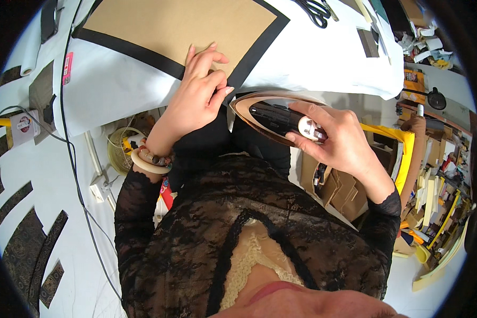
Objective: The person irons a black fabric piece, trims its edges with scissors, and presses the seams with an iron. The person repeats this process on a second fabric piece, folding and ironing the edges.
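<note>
A pointed iron with a copper-toned rim, a black middle and a glossy white-and-brown knob [270, 117] is held by the right hand [342, 135], its thumb and fingers closed around the knob end. It hangs just off the near edge of the counter, tip to the left; its underside is hidden, and the fingers cover part of the knob.

Just left and farther off lies a flat tan panel with a broad black border [180, 32], smooth and evenly coloured, its far edge cut off. The left hand [199, 98] rests over its near corner, loosely curled with fingers spread on the tan; whether thumb and forefinger pinch anything is impossible to tell.

The counter [122, 100] is covered in white. Black-handled scissors [315, 11] lie on its far side, partly cut off. A thin black cable [62, 106] runs down the left, past a small pink rectangular tag [67, 68].

Dark patterned fabric-like pieces [24, 244] lie farther left on a pale surface. On the right, a yellow-edged container [406, 159] stands beside heaped scraps and strips [434, 191], too jumbled to sort out. The picture's dark round rim crops the room.
</note>
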{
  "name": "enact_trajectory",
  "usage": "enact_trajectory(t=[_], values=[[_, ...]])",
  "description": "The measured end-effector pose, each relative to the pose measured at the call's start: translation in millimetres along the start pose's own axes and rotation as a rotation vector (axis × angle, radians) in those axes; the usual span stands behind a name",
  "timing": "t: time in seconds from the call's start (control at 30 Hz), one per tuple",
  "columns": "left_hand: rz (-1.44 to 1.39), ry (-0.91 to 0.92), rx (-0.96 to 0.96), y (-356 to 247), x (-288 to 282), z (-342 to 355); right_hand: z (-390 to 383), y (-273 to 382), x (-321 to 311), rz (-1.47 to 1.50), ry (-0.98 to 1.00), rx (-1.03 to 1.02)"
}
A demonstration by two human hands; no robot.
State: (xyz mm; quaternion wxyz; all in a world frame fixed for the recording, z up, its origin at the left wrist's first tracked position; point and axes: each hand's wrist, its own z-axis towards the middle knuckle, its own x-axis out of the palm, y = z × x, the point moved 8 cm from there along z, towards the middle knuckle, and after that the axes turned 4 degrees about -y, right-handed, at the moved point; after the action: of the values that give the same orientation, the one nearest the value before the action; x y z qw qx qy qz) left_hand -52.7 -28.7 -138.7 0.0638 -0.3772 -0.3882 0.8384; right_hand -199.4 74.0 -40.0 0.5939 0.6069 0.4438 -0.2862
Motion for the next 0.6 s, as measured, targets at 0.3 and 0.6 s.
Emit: enact_trajectory(t=[0.3,0.6], values=[[-0.015,-0.023,-0.003,0.9,-0.7,-0.7,10.6,7.7,1.9,-0.104,0.027,-0.036],[-0.006,-0.025,-0.026,1.4,0.8,-0.4,19.7,21.6,10.5,-0.269,0.043,-0.122]])
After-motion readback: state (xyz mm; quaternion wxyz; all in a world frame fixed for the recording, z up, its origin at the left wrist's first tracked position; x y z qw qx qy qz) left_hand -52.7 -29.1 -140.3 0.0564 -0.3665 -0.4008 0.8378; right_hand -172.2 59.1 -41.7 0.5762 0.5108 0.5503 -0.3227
